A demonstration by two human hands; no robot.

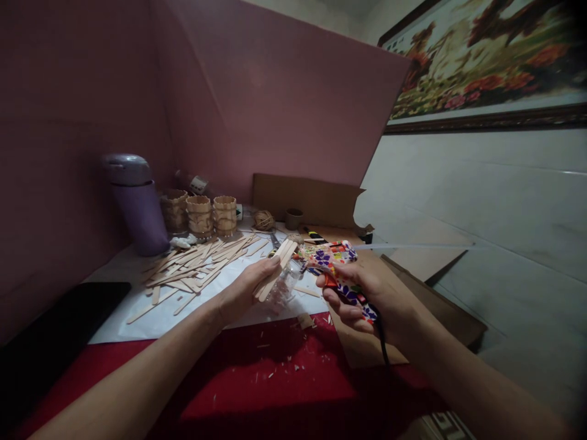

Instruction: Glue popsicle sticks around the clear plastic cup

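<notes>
My left hand (257, 278) is closed on a few flat wooden craft sticks (278, 269) laid side by side, held tilted above the table. In my right hand (362, 290) is a flower-patterned hot glue gun (337, 256), fingers wrapped around its handle near the orange trigger. Its nozzle points left, close to the upper end of the sticks; whether it touches them I cannot tell. A long clear glue stick (403, 246) juts from the gun's back, and a black cord (382, 342) hangs from the handle. Clear plastic wrapping (283, 287) lies beneath the sticks.
Loose craft sticks (197, 269) lie heaped on white paper (114, 311) at left. Behind them stand a purple bottle (140, 211) and several wooden cups (199, 217). A twine ball (263, 220), small pot (294, 219) and cardboard (307, 198) are further back. Wood scraps litter the red cloth (257, 379).
</notes>
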